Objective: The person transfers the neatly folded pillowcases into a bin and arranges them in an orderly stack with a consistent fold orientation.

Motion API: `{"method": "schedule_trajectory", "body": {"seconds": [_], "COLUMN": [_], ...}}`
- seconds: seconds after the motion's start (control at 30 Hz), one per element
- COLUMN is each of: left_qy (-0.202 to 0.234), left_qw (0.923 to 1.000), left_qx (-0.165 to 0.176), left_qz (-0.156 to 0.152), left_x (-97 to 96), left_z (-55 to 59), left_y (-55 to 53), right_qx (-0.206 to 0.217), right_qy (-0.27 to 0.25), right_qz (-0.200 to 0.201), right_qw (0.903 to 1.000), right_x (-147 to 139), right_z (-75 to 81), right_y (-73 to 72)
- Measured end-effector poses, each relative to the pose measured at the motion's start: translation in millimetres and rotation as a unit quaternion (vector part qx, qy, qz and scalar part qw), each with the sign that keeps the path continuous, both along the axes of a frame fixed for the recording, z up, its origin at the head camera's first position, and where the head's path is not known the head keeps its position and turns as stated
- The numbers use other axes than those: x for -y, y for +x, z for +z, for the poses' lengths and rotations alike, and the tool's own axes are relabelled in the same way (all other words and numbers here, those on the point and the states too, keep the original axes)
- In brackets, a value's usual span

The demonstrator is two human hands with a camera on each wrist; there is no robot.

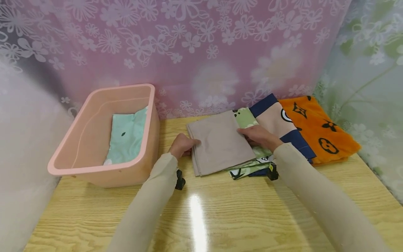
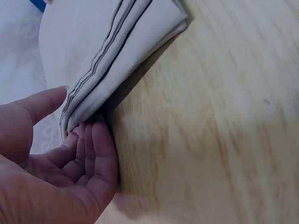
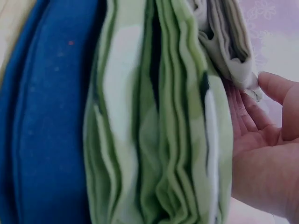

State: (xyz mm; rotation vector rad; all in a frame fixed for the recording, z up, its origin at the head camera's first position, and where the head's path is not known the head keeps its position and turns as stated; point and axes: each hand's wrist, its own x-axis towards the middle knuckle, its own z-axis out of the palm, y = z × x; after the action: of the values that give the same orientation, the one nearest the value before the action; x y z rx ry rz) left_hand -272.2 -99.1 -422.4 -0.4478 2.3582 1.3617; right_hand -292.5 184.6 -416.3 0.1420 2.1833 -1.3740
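Note:
A folded grey-beige cloth (image 1: 220, 143) lies flat at the middle of the table, its right part over a folded green patterned cloth (image 1: 247, 118). At its left edge my left hand (image 1: 182, 144) pinches the layers, thumb on top and fingers tucked beneath, as the left wrist view shows at the cloth's folded side (image 2: 112, 65). My right hand (image 1: 259, 135) grips the opposite edge, thumb above and fingers under it. In the right wrist view, the stacked folds of the green cloth (image 3: 177, 116) stand beside that hand, next to a blue fold (image 3: 56, 116).
A pink plastic tub (image 1: 151, 133) stands on the left with a mint-green cloth (image 1: 129, 134) inside. On the right lie a navy and pink folded cloth (image 1: 270, 119) and a fluffy orange one (image 1: 324, 133) with black motifs. A floral curtain (image 1: 189, 52) hangs behind the wooden table (image 1: 233, 217).

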Motion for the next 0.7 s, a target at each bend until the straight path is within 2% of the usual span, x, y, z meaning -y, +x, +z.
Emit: {"method": "schedule_trajectory", "body": {"seconds": [0.2,0.37,0.7], "left_qy": [-0.033,-0.05,0.039], "left_qw": [0.9993,0.9987,0.9981], "left_qx": [-0.003,-0.008,-0.033], "left_qz": [-0.018,-0.008,0.034], "left_x": [-1.6,0.0,-3.9], "left_z": [-1.4,-0.4,-11.8], "left_y": [0.4,0.4,-2.6], "right_qx": [-0.001,-0.009,-0.002], "right_qy": [0.017,0.025,-0.006], "right_qz": [0.002,0.016,0.019], "right_qw": [0.9999,0.9995,0.9998], "right_x": [2,7,7], "right_z": [-1.3,-3.4,-7.3], "right_y": [-1.8,-1.4,-3.2]}}
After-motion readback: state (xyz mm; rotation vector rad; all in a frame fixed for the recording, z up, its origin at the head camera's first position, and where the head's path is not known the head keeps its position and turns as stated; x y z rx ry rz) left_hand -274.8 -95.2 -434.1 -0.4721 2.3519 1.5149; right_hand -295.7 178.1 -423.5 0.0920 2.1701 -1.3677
